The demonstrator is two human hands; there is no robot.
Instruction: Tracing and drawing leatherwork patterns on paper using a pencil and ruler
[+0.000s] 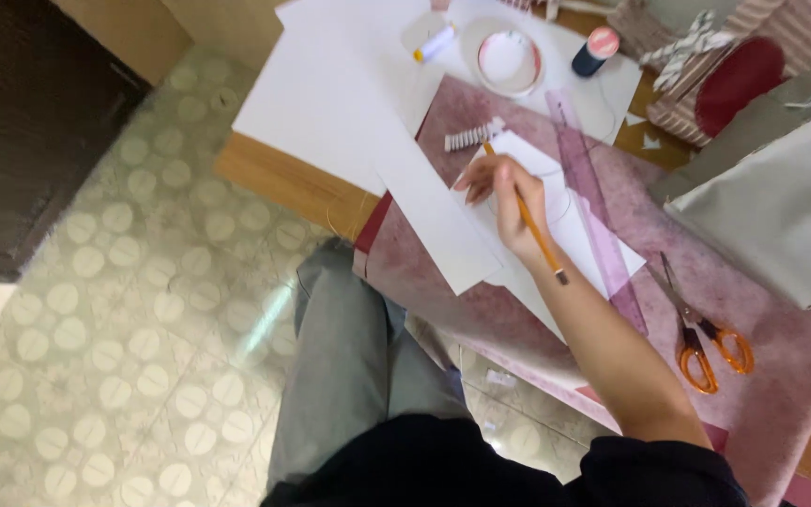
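Observation:
My right hand (509,202) is closed around an orange pencil (542,246), whose tip rests on a small white sheet of paper (579,230) where a faint curved line is drawn. The sheet lies on a mottled pink mat (762,376). A translucent pink ruler (603,235) crosses the sheet just right of the hand. A small pleated strip of white paper (473,137) lies by the pencil's tip. My left hand is out of view.
Orange-handled scissors (706,338) lie on the mat to the right. Large white sheets (349,103) overhang the wooden table edge. Behind them are a round white-and-pink ring (509,61), a glue stick (436,42), a dark spool (595,52) and a grey fabric bag (781,207). Tiled floor lies to the left.

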